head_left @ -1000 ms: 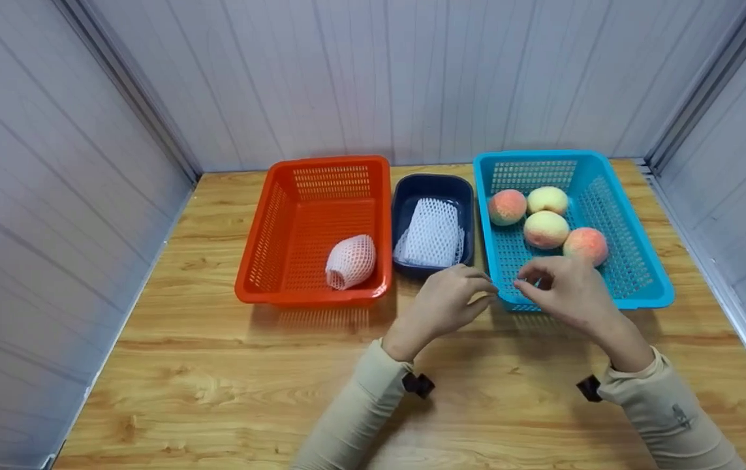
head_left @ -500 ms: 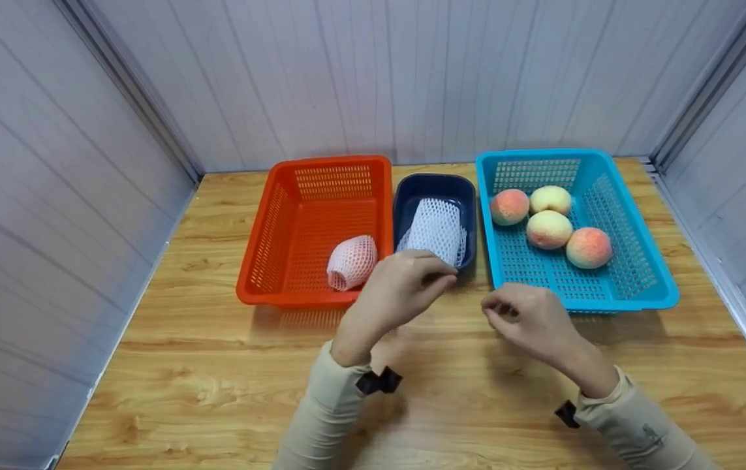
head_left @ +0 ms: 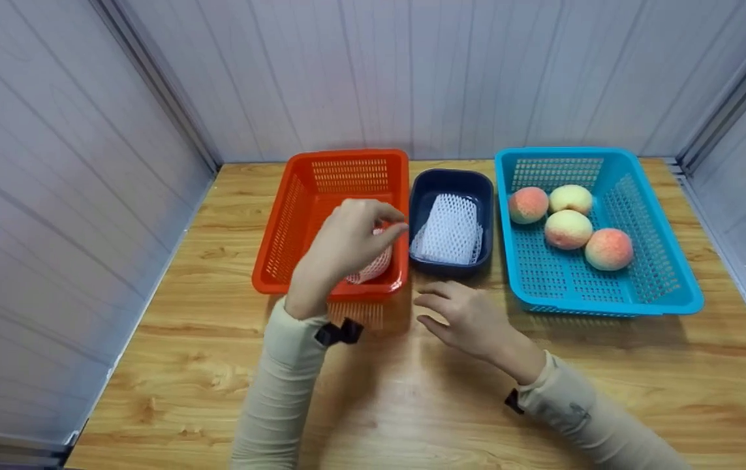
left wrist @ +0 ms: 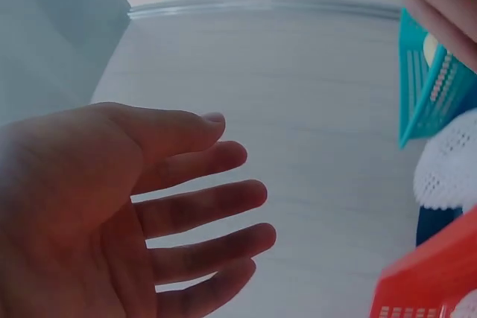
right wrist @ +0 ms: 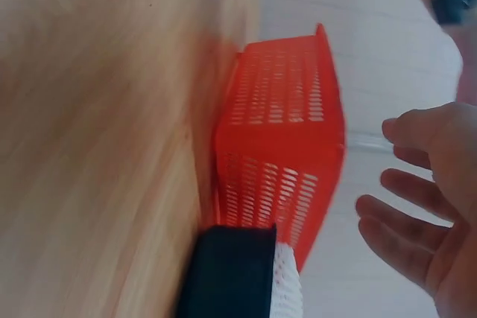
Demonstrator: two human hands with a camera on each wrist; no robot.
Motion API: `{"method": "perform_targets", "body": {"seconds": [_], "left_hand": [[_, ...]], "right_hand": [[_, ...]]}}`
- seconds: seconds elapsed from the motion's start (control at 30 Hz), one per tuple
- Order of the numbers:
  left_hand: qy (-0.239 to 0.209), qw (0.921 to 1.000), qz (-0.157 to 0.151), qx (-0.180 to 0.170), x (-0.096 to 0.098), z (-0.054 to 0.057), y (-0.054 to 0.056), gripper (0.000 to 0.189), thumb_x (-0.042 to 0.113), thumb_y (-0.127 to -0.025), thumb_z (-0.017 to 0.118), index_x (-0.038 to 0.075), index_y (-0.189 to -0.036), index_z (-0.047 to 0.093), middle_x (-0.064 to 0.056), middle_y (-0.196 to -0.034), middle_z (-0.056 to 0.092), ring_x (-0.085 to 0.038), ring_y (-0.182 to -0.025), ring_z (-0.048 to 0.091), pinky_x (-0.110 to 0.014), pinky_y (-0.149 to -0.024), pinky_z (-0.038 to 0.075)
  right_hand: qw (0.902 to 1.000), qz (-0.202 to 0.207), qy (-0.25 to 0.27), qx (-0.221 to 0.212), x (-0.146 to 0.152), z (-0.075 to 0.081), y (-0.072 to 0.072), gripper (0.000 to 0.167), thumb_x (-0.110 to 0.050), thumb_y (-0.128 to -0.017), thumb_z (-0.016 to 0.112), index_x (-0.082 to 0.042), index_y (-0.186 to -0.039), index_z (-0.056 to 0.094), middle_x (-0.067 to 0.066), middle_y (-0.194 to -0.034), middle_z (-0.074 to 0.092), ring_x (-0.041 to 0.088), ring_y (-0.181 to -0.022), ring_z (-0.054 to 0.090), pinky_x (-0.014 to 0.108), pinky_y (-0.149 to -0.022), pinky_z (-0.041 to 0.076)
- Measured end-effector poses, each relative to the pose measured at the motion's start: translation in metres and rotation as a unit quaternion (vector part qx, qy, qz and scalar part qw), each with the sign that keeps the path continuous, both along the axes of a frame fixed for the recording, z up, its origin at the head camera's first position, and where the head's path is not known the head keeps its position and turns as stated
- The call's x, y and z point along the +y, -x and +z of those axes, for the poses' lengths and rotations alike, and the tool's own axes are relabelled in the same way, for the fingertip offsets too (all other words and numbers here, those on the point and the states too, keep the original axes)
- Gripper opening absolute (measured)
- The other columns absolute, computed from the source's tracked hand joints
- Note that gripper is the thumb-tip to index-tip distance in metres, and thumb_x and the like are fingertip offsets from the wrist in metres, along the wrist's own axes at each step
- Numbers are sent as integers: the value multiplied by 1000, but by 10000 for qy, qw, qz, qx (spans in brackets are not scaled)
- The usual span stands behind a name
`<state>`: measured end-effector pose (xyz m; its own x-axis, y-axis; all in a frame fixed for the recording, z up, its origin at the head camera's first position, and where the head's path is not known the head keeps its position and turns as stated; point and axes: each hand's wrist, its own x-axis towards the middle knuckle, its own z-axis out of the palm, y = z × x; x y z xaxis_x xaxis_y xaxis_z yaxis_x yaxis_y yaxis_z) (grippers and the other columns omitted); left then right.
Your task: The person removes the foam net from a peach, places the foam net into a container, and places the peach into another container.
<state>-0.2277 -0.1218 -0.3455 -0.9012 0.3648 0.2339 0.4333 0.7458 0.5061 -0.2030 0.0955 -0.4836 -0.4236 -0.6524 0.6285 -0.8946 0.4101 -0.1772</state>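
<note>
My left hand (head_left: pixel 346 241) is over the red basket (head_left: pixel 294 163), its fingers loosely bent with nothing between them; the left wrist view shows the palm and spread fingers bare. Partly hidden below that hand, a peach in a white foam net (head_left: pixel 373 264) lies in the basket. Over the table in front of the dark blue tray (head_left: pixel 451 175) is my right hand (head_left: pixel 470 320), relaxed and holding nothing. White foam net sleeves (head_left: pixel 451 228) lie in the tray.
At the right stands a blue basket (head_left: pixel 666 248) with several bare peaches, one of them a pale peach (head_left: pixel 568 230). Pale panel walls (head_left: pixel 451 78) enclose the wooden table (head_left: pixel 399 405) at the back and sides.
Both hands have moved left, away from the blue basket. The left hand is now over the red basket, the right in front of the tray. The head view has shifted slightly.
</note>
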Motion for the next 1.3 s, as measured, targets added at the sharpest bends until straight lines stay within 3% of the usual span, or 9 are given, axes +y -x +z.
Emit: {"method": "perform_targets", "body": {"seconds": [0.17, 0.33, 0.47, 0.63, 0.8, 0.87, 0.97, 1.13, 1.3], "left_hand": [[329, 9978, 288, -490, -8, 2, 19, 27, 30, -93, 66, 12, -112, 73, 0, -102, 70, -12, -86, 65, -28, -75, 53], [574, 9926, 572, -909, -16, -8, 43, 33, 33, -91, 68, 11, -116, 71, -2, -104, 69, -14, -87, 64, -30, -74, 53], [727, 9828, 650, -1567, -26, -16, 63, 39, 33, -91, 68, 8, -122, 66, -5, -110, 67, -17, -91, 63, -34, -81, 53], [1209, 9600, 860, -2373, -42, -20, 85, 49, 36, -90, 68, 8, -129, 60, -8, -125, 60, -23, -107, 58, -42, -91, 47], [1699, 9192, 1184, -3348, -53, -29, 97, 62, 51, -85, 69, 13, -133, 55, -8, -128, 56, -30, -112, 54, -43, -87, 48], [1747, 9011, 1286, -3754, -54, -37, 99, 71, 58, -82, 68, 15, -135, 52, -8, -128, 55, -32, -109, 56, -41, -83, 50], [1578, 8838, 1319, -4202, -56, -54, 101, 83, 65, -77, 69, 16, -141, 47, -9, -134, 51, -34, -110, 56, -42, -82, 52], [1311, 8700, 1267, -4582, -58, -72, 103, 96, 68, -72, 70, 16, -147, 39, -12, -142, 44, -37, -114, 54, -46, -87, 51], [1241, 8625, 1513, -4666, -54, -72, 108, 99, 70, -68, 72, 18, -146, 40, -11, -137, 49, -37, -114, 54, -47, -86, 50]], "right_hand": [[9991, 97, -31, 409, -19, -6, 12, 29, -16, -82, 76, -9, -109, 71, 9, -109, 67, 24, -90, 63, 36, -71, 56], [9982, -7, 94, 584, -29, -13, 22, 26, -15, -82, 77, -9, -106, 72, 9, -108, 68, 24, -86, 64, 35, -70, 56], [9974, -39, 135, 701, -32, -20, 25, 23, -13, -82, 77, -7, -104, 73, 10, -105, 69, 24, -82, 64, 34, -69, 56], [9953, -22, 263, 931, -38, -26, 28, 23, -4, -81, 75, -1, -104, 73, 13, -102, 69, 25, -86, 65, 34, -74, 56], [9941, 78, 297, 1038, -42, -30, 29, 25, 5, -80, 62, 2, -102, 72, 14, -99, 68, 26, -90, 62, 33, -77, 55], [9939, 63, 296, 1057, -43, -30, 28, 26, 6, -78, 60, 2, -101, 71, 14, -98, 68, 26, -89, 61, 33, -77, 55], [9946, 42, 312, 988, -43, -32, 27, 23, 7, -80, 63, 1, -100, 72, 13, -98, 68, 25, -89, 61, 32, -77, 55], [9953, 19, 382, 889, -45, -33, 26, 19, 5, -81, 68, 0, -99, 73, 12, -96, 69, 24, -87, 61, 31, -75, 55], [9948, 38, 473, 898, -46, -29, 30, 19, 6, -80, 69, 0, -97, 72, 12, -96, 68, 24, -86, 61, 30, -76, 54]]}}
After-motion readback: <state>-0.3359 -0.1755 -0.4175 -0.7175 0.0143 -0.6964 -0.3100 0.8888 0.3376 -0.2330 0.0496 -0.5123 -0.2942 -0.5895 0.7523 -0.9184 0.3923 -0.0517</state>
